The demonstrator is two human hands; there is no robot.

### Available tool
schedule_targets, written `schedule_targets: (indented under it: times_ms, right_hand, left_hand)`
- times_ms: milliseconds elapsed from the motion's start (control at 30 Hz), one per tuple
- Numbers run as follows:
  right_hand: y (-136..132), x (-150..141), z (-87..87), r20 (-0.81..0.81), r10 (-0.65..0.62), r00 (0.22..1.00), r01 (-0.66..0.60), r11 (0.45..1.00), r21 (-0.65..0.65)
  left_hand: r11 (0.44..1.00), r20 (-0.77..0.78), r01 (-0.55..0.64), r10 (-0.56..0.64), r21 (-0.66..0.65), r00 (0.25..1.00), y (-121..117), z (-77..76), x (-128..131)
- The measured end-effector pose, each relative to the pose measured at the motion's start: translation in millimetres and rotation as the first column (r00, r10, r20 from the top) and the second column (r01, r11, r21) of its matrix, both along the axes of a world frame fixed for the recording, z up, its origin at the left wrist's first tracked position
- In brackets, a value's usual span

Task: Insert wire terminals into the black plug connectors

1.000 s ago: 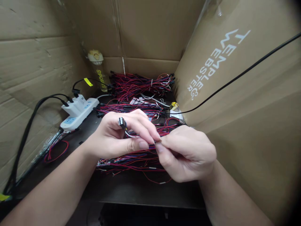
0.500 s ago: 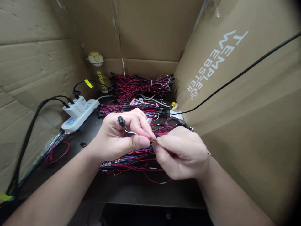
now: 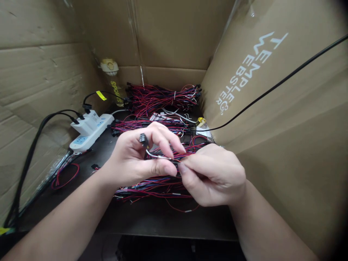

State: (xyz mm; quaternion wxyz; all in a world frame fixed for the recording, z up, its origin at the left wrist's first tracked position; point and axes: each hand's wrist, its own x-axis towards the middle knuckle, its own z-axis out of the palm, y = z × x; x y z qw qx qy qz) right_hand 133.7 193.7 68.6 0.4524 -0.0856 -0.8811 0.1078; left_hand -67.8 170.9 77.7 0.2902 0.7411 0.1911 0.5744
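Observation:
My right hand [image 3: 212,175] pinches the thin wires of a small wire harness between thumb and forefinger. The harness's black plug connector [image 3: 143,140] sits in front of my left palm, with a white wire [image 3: 152,154] running from it toward the right fingertips. My left hand [image 3: 144,152] is open around these wires. Its thumb lies below them and its fingers curve above, with a gap between. Beneath both hands lie bundled red, blue and black wires [image 3: 160,183]. The wire tips inside the right pinch are hidden.
Cardboard walls [image 3: 168,32] enclose the dark table [image 3: 163,221]. At left stands a white power strip [image 3: 102,125] with plugged black cables. A bottle [image 3: 110,78] and tied wire bundles [image 3: 160,99] lie at the back. One black cable [image 3: 272,88] crosses on the right.
The left thumb and fingers have parted from their pinch on the wires. The connector has tilted and shifted slightly right. The right hand keeps its pinch, almost in place.

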Motion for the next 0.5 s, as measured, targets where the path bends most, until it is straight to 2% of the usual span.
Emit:
schedule_targets:
  times_ms: [100,233,367,500]
  right_hand:
    - [1.4,0.6,-0.7,-0.028,0.009,1.0,-0.009,1.0,0.005]
    - [2.6,0.6,-0.7,-0.016,-0.012,1.0,0.012,1.0,-0.012]
    - [3.0,0.7,0.1,0.019,-0.045,0.999,0.045,0.999,-0.017]
    - [3.8,0.1,-0.2,0.025,-0.033,0.999,0.034,0.999,-0.022]
  left_hand:
    - [0.997,-0.089,0.021,-0.014,0.076,0.996,0.6,4.9,-2.3]
    - [0.992,-0.148,0.064,-0.047,0.11,0.988,3.6,6.2,-4.6]
    - [0.984,-0.113,0.011,0.009,0.177,0.994,7.6,1.0,-5.6]
    - [0.992,-0.074,0.018,-0.009,0.122,0.997,7.2,-0.2,-4.6]
